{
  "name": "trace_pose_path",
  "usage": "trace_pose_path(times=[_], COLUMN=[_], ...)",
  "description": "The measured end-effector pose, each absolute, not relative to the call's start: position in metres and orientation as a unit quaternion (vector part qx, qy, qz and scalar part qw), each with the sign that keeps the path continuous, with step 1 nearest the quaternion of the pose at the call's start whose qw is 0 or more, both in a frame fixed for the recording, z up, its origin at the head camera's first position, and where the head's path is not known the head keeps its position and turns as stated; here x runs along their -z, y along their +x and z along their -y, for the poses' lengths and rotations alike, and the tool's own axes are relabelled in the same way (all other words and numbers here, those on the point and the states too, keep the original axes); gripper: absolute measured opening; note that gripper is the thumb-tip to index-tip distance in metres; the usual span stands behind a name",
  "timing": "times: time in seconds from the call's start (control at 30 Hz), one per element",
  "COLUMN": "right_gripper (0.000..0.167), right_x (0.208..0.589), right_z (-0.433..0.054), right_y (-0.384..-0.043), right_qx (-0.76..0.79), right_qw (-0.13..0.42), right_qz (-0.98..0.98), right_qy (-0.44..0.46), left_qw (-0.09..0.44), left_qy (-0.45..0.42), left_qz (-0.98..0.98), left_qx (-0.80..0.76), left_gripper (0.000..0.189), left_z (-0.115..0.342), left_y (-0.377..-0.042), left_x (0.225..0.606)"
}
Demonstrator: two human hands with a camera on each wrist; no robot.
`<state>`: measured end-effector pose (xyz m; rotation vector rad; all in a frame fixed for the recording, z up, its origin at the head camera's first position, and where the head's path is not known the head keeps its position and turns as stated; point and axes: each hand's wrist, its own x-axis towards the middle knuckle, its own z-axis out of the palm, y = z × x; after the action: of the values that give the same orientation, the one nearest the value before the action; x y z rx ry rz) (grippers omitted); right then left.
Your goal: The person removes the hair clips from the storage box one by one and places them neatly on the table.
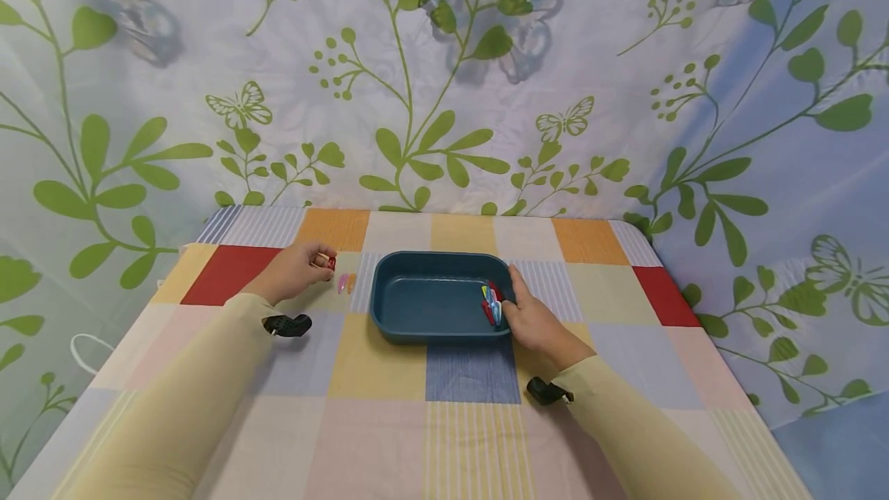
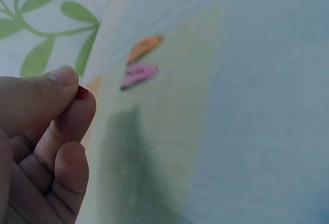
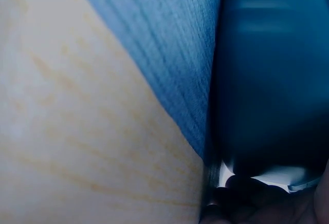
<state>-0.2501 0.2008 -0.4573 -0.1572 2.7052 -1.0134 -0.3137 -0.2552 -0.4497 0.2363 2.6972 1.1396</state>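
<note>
Between thumb and forefinger, my left hand [image 1: 297,271] pinches a red hair clip [image 2: 82,92]; only its end shows in the left wrist view. Just right of that hand, a pink hair clip [image 2: 139,75] and an orange hair clip [image 2: 146,48] lie side by side on the cloth. My right hand [image 1: 540,322] grips the right end of a dark blue rectangular tub [image 1: 444,336], thumb over the rim and fingers outside. Inside the tub, against that end, several hair clips [image 1: 492,305] in red, blue and yellow lie in a small heap.
A patchwork cloth [image 1: 375,438] covers the table. Behind it hangs a curtain [image 1: 444,137] printed with green leaves and butterflies. A white cable loop [image 1: 86,353] is at the left edge. Dark wrist cameras [image 1: 288,326] sit at both cuffs.
</note>
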Motion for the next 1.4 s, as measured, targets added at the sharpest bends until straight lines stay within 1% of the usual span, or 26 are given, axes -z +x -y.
trace_pose_path(times=[0.2, 0.5, 1.03, 1.27, 1.4], right_gripper=[0.072, 0.072, 0.073, 0.072, 0.072], right_x=[0.460, 0.461, 0.459, 0.459, 0.459], right_z=[-0.202, -0.204, -0.203, -0.203, -0.203], right_y=[-0.251, -0.252, -0.251, -0.251, -0.252], right_qx=[0.350, 0.345, 0.348, 0.345, 0.349], right_qw=[0.124, 0.119, 0.123, 0.125, 0.127], right_qz=[-0.927, -0.929, -0.928, -0.928, -0.927], right_qy=[-0.062, -0.066, -0.057, -0.057, -0.057], left_qw=[0.113, 0.104, 0.132, 0.147, 0.147], left_qy=[0.061, 0.075, 0.080, 0.069, 0.073], left_qz=[-0.924, -0.929, -0.929, -0.927, -0.927], left_qx=[-0.359, -0.346, -0.335, -0.339, -0.337], left_gripper=[0.035, 0.036, 0.038, 0.039, 0.039], left_z=[0.261, 0.261, 0.256, 0.257, 0.258], left_y=[-0.313, -0.312, -0.312, -0.313, -0.314], left_x=[0.462, 0.469, 0.467, 0.466, 0.466])
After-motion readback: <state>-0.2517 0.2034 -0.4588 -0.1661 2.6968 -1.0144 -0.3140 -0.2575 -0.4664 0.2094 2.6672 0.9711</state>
